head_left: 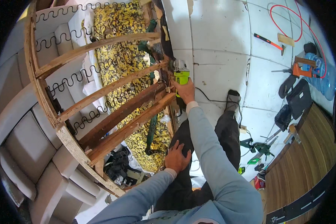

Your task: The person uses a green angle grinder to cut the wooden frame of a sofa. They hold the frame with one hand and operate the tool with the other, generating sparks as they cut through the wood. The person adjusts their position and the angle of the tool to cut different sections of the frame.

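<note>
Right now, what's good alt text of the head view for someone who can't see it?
A person's right fingers grip a green power tool beside a wooden frame; left fingers rest on a thigh. Mottled yellow padding shows through it; white floor tiles lie right.

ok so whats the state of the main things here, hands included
Wooden frame: bare, uncovered
Springs: exposed, strung across the frame
Green grinder: held beside the frame; whether running, cannot tell
Right hand: closed round the grinder
Left hand: open, resting on the leg
Hammer: lying on the floor
Red hose: loosely looped
Black cord: slack on the floor
</note>
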### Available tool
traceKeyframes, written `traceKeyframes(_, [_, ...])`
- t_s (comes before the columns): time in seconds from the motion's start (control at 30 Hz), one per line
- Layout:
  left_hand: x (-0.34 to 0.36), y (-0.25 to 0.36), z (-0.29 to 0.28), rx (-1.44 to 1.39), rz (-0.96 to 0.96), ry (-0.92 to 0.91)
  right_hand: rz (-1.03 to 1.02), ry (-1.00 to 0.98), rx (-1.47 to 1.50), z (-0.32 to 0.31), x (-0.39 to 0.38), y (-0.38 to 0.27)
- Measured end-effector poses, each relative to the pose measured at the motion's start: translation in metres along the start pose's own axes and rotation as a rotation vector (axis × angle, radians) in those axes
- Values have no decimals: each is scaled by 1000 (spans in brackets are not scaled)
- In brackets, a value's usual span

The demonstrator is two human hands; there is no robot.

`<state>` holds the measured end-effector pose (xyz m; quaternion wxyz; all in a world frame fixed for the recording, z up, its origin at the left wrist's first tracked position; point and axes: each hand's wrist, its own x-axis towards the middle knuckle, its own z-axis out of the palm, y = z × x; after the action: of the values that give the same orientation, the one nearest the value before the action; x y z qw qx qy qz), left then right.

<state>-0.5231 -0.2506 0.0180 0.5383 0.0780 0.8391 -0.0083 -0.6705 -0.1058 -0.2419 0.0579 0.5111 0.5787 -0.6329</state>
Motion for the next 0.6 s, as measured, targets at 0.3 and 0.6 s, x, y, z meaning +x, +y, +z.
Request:
traceKeyframes(0.3, [4, 1, 4, 3, -18, -11, -79, -71, -75, -7, 6, 8])
traceKeyframes(0.6, [0, -1, 8, 5, -16, -9, -34, -92, -73, -13, 14, 10])
